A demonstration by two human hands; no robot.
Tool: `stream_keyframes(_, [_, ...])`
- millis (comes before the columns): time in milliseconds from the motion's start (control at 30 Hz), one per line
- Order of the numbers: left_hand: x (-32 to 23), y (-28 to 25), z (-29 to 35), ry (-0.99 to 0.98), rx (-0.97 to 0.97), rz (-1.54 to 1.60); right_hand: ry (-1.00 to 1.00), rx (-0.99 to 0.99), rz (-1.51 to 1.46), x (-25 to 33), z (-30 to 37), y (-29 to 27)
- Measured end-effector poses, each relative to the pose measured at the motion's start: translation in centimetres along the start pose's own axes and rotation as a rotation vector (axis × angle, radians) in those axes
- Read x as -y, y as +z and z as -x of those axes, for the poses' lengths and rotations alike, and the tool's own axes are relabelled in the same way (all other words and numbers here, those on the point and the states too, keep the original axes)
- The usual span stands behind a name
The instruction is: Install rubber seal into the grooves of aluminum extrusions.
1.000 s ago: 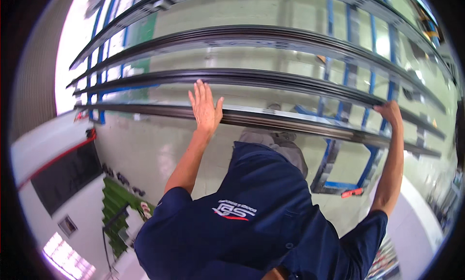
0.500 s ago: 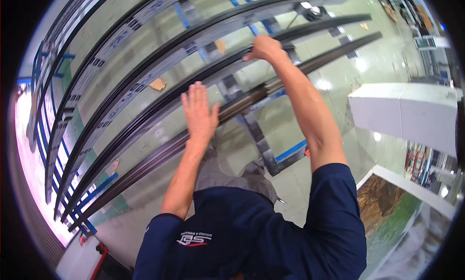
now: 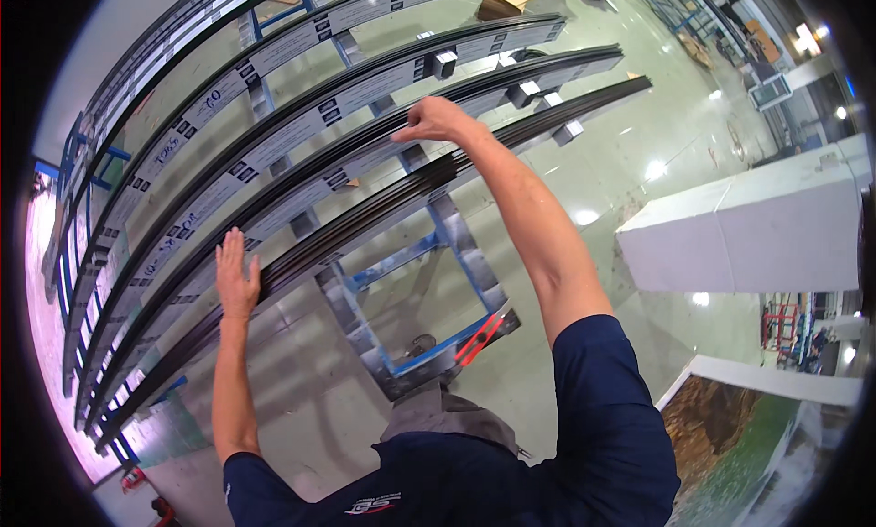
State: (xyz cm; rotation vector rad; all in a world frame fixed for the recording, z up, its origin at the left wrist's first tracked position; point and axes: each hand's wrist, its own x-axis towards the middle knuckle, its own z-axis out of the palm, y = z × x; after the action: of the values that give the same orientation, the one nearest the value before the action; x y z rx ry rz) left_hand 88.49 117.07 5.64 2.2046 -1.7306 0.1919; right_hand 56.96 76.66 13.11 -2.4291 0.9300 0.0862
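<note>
Several long dark profiles, some wrapped in pale printed film, run diagonally side by side in front of me. My left hand (image 3: 237, 279) is open, its fingers stretched flat against the second-nearest profile (image 3: 301, 185) and its thumb apart. Farther right, my right hand (image 3: 438, 123) has its fingers bent and closed at the upper edge of that same profile; the contact under the fingers is partly hidden. Nearer to me lies a bare dark brown profile (image 3: 365, 219), with a stepped joint or end near its middle.
The profiles rest on blue supports; one blue frame (image 3: 360, 340) juts toward my legs, with a red and black tool (image 3: 481, 340) on its corner. To the right stands a large white block (image 3: 739, 226), with a picture panel (image 3: 730, 436) below it. A cardboard box (image 3: 507, 0) sits beyond the profiles.
My left hand has slid left along the profile, and my right hand has also shifted left. The view has moved, bringing the blue frame and the red tool into fuller sight.
</note>
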Motion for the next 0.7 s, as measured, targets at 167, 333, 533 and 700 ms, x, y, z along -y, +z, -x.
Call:
stream_keyframes(167, [-1.5,-0.6,-0.4,-0.010,0.038,-0.016,-0.010,0.001,0.073,-11.5,2.8,-4.9])
stream_keyframes(333, [-1.7,-0.7,0.0,-0.037,0.090,-0.076,-0.122,0.213,-0.029,-21.0,3.0,-10.9])
stream_keyframes(533, [-4.9,0.7,-2.4,-0.275,0.170,-0.162,-0.345,0.263,0.077,-24.7,0.6,-12.3])
stream_keyframes(700, [-9.2,3.0,-4.6,-0.636,0.179,-0.324,-0.304,0.474,-0.099,-26.7,1.5,-14.2])
